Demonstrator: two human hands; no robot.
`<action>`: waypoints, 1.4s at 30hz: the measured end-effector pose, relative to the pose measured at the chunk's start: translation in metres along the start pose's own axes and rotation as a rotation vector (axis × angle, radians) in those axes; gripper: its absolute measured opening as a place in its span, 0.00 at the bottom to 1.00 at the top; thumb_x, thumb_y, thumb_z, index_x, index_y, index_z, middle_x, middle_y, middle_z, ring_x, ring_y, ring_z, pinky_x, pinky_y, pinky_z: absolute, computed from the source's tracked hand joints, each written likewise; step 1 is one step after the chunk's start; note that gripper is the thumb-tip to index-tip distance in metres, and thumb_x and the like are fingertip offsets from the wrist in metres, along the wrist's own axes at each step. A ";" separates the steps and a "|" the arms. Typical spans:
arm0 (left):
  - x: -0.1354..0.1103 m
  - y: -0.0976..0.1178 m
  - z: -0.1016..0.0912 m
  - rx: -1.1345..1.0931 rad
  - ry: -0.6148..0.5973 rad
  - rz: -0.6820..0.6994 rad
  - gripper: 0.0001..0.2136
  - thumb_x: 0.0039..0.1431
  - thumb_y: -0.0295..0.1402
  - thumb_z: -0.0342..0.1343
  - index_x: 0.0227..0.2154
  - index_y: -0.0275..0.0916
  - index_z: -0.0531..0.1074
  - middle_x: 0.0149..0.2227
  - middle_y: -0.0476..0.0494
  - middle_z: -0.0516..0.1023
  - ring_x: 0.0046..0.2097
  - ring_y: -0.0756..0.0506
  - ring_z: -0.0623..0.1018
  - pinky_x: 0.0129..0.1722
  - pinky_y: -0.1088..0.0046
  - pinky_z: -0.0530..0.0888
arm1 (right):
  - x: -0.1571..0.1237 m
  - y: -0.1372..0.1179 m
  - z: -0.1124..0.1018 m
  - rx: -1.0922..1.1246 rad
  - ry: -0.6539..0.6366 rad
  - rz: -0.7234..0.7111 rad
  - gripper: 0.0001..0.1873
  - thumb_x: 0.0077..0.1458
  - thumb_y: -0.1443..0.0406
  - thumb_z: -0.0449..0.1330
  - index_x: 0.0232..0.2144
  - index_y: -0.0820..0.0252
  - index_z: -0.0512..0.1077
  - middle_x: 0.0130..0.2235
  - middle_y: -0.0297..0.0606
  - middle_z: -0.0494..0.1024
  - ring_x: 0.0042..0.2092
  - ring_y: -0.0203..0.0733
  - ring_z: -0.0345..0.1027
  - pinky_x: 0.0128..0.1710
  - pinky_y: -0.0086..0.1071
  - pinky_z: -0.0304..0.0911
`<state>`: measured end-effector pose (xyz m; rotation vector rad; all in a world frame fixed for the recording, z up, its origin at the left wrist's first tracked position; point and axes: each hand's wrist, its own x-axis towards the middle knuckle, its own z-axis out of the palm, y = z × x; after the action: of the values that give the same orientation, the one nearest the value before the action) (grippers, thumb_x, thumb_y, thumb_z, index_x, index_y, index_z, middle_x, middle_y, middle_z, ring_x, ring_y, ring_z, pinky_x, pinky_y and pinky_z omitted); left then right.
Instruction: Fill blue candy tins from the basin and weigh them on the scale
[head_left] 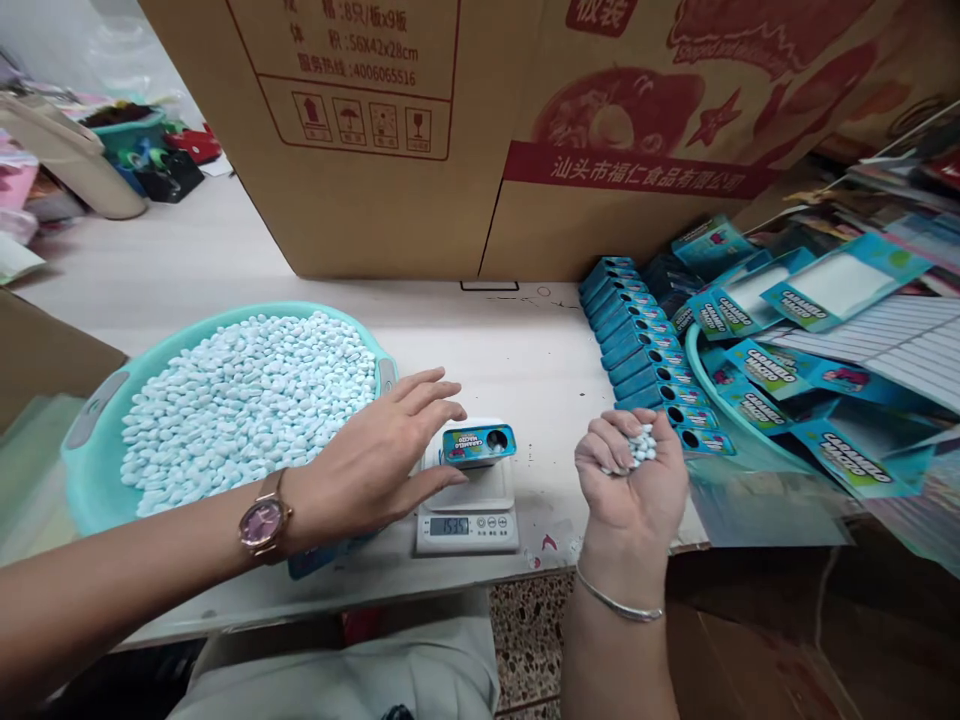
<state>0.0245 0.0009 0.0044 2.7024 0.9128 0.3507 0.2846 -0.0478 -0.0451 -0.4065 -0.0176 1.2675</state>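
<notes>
A small blue candy box (469, 446) with a round hole in its top stands on a white digital scale (480, 495), whose display is lit. My left hand (382, 450), fingers stretched out, is at the left side of that box; whether it touches the box I cannot tell. My right hand (634, 470) is curled around a heap of pale blue candies (642, 447), to the right of the scale. Under my left forearm, a turquoise basin (94, 480) holds many more such candies. Another blue thing (319, 562) lies partly hidden below my left wrist.
A row of blue boxes (637, 345) lines the right side of the table (525, 350). Beyond it, a turquoise basket (697, 360) overflows with flat blue cartons (847, 455). A large cardboard box (390, 210) blocks the back. A beige bottle (90, 165) lies back left.
</notes>
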 end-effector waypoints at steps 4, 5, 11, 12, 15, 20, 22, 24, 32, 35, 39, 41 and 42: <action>0.000 0.000 -0.004 -0.009 0.049 -0.033 0.32 0.58 0.46 0.54 0.60 0.35 0.53 0.61 0.35 0.61 0.65 0.40 0.56 0.63 0.57 0.60 | -0.009 -0.012 -0.022 0.018 0.064 -0.015 0.05 0.53 0.66 0.56 0.26 0.59 0.63 0.23 0.25 0.61 0.18 0.27 0.47 0.15 0.23 0.46; 0.001 0.000 -0.004 -0.013 0.060 -0.038 0.34 0.58 0.46 0.55 0.61 0.35 0.50 0.62 0.34 0.60 0.65 0.39 0.56 0.63 0.57 0.60 | -0.010 -0.013 -0.027 0.020 0.080 -0.021 0.05 0.53 0.67 0.57 0.26 0.59 0.63 0.23 0.25 0.62 0.18 0.27 0.47 0.15 0.23 0.47; 0.014 0.010 0.001 -0.008 -0.019 -0.025 0.38 0.56 0.48 0.55 0.63 0.34 0.46 0.63 0.31 0.57 0.64 0.37 0.57 0.61 0.56 0.63 | -0.017 -0.017 -0.042 0.019 0.135 -0.050 0.05 0.51 0.68 0.58 0.26 0.59 0.63 0.23 0.25 0.62 0.17 0.27 0.49 0.15 0.23 0.48; 0.016 0.011 0.002 -0.008 -0.032 -0.021 0.38 0.56 0.48 0.55 0.63 0.34 0.46 0.63 0.31 0.57 0.65 0.37 0.56 0.61 0.56 0.63 | -0.018 -0.016 -0.042 0.017 0.138 -0.047 0.06 0.51 0.69 0.58 0.26 0.59 0.63 0.23 0.25 0.62 0.18 0.27 0.49 0.15 0.23 0.49; 0.021 0.014 0.007 -0.020 -0.060 -0.005 0.38 0.56 0.47 0.56 0.63 0.36 0.46 0.63 0.33 0.57 0.65 0.37 0.55 0.61 0.56 0.61 | -0.018 -0.009 -0.035 -0.011 0.130 -0.033 0.07 0.50 0.69 0.59 0.26 0.58 0.63 0.23 0.24 0.62 0.18 0.26 0.50 0.15 0.21 0.49; 0.025 0.013 0.018 -0.047 -0.091 -0.028 0.32 0.57 0.45 0.55 0.60 0.36 0.54 0.59 0.33 0.63 0.62 0.36 0.61 0.58 0.56 0.64 | -0.008 0.020 0.003 -0.111 0.070 -0.005 0.09 0.51 0.64 0.61 0.26 0.58 0.63 0.22 0.23 0.62 0.17 0.24 0.48 0.15 0.20 0.46; 0.026 0.013 0.020 -0.054 -0.103 -0.048 0.29 0.58 0.44 0.55 0.58 0.36 0.56 0.57 0.33 0.65 0.59 0.37 0.65 0.55 0.57 0.67 | -0.002 0.035 0.021 -0.141 0.058 -0.005 0.09 0.53 0.63 0.60 0.26 0.58 0.63 0.22 0.23 0.61 0.17 0.24 0.48 0.15 0.21 0.45; 0.025 0.013 0.021 -0.052 -0.108 -0.060 0.28 0.58 0.43 0.54 0.58 0.36 0.56 0.57 0.33 0.65 0.57 0.36 0.66 0.53 0.57 0.68 | 0.002 0.048 0.036 -0.176 0.041 -0.004 0.09 0.55 0.62 0.58 0.27 0.58 0.64 0.22 0.23 0.61 0.17 0.24 0.48 0.16 0.22 0.45; 0.017 0.005 0.022 -0.055 -0.102 -0.082 0.30 0.58 0.43 0.55 0.59 0.35 0.54 0.57 0.33 0.65 0.58 0.37 0.65 0.54 0.59 0.67 | 0.004 0.069 0.047 -0.356 -0.008 -0.030 0.11 0.56 0.59 0.58 0.27 0.58 0.63 0.23 0.23 0.62 0.18 0.24 0.48 0.20 0.23 0.50; 0.017 0.004 0.023 -0.056 -0.114 -0.079 0.31 0.57 0.43 0.55 0.59 0.35 0.54 0.56 0.33 0.65 0.57 0.37 0.65 0.54 0.59 0.67 | 0.004 0.071 0.047 -0.350 -0.010 -0.035 0.11 0.55 0.59 0.58 0.27 0.58 0.64 0.23 0.23 0.62 0.18 0.24 0.48 0.20 0.23 0.50; 0.016 0.005 0.022 -0.062 -0.118 -0.073 0.31 0.57 0.42 0.56 0.59 0.34 0.54 0.55 0.33 0.65 0.56 0.37 0.66 0.54 0.59 0.67 | 0.008 0.068 0.046 -0.282 -0.011 0.018 0.09 0.56 0.61 0.57 0.27 0.59 0.64 0.23 0.24 0.62 0.18 0.24 0.48 0.18 0.22 0.48; 0.015 0.005 0.021 -0.069 -0.107 -0.071 0.30 0.57 0.42 0.55 0.59 0.35 0.54 0.56 0.33 0.65 0.57 0.37 0.65 0.54 0.59 0.67 | 0.011 0.059 0.043 -0.197 -0.019 0.093 0.09 0.56 0.62 0.57 0.27 0.59 0.64 0.22 0.23 0.61 0.17 0.24 0.47 0.16 0.21 0.46; 0.014 0.004 0.020 -0.070 -0.100 -0.074 0.30 0.57 0.42 0.55 0.59 0.36 0.54 0.56 0.34 0.65 0.57 0.37 0.65 0.53 0.59 0.67 | 0.012 0.052 0.040 -0.150 -0.024 0.123 0.08 0.56 0.63 0.56 0.26 0.59 0.64 0.22 0.24 0.60 0.17 0.24 0.47 0.16 0.20 0.45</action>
<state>0.0439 0.0033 -0.0111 2.5894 0.9508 0.2260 0.2304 -0.0131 -0.0262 -0.5277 -0.1102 1.3969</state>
